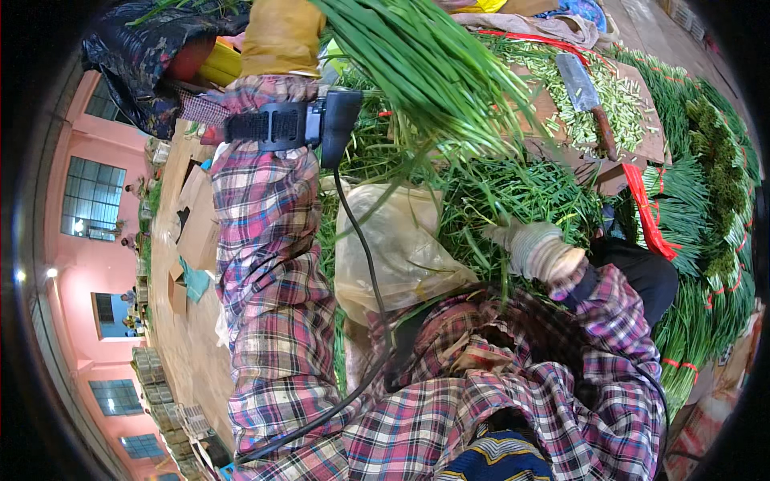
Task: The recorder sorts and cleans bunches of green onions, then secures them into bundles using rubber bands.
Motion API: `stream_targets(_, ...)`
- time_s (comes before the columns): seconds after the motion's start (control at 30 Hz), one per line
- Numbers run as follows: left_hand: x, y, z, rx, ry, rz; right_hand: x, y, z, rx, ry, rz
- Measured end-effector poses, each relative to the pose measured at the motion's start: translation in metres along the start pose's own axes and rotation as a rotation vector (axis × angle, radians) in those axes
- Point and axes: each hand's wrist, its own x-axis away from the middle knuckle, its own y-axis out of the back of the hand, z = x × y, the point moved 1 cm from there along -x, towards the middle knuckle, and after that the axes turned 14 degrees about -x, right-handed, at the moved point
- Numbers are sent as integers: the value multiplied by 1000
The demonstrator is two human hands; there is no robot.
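My left hand (281,37), in a mustard-yellow glove with a black device strapped at the wrist, reaches to the top edge, where its fingers are cut off. A large bunch of long green leafy stalks (421,72) extends from it, pale ends toward the chopping board (646,114). On the board a cleaver (579,84) with a wooden handle lies among chopped pale stalk pieces (622,102). My right hand (538,249), in a grey striped glove, is low over loose green leaves (523,186); its fingers are blurred, so its grip is unclear.
A translucent plastic bag (391,240) lies before my lap. Tied green bundles (680,210) with red bands are stacked at the right, near a red plastic strip (646,210). A black plastic bag (129,60) is at upper left. Cardboard (195,210) lies on the floor; people are farther off.
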Motion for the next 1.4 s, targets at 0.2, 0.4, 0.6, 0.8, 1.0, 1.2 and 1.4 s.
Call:
stream_targets(0.2, -19, -10, -10, 543, 17, 294, 45, 100, 101, -247, 258, -567)
stream_targets(0.4, -46, 16, -3, 57, 30, 61, -78, -2, 15, 10, 60, -269)
stream_targets(0.6, -37, 4, 30, 335, 34, 79, -2, -15, 16, -146, 224, -267)
stream_targets(0.8, -23, 9, -15, 758, 515, 244, 44, 109, 32, -401, 476, -1056)
stream_targets(1.0, -30, -23, 18, 1060, 308, 133, -88, 45, 34, -82, 496, -1401)
stream_targets(1.2, -23, -16, 17, 844, 262, 163, -68, 50, 20, 187, 651, -1135)
stream_targets(1.4, -13, -16, 43, 733, 299, 116, -23, 56, 16, -79, 245, -773)
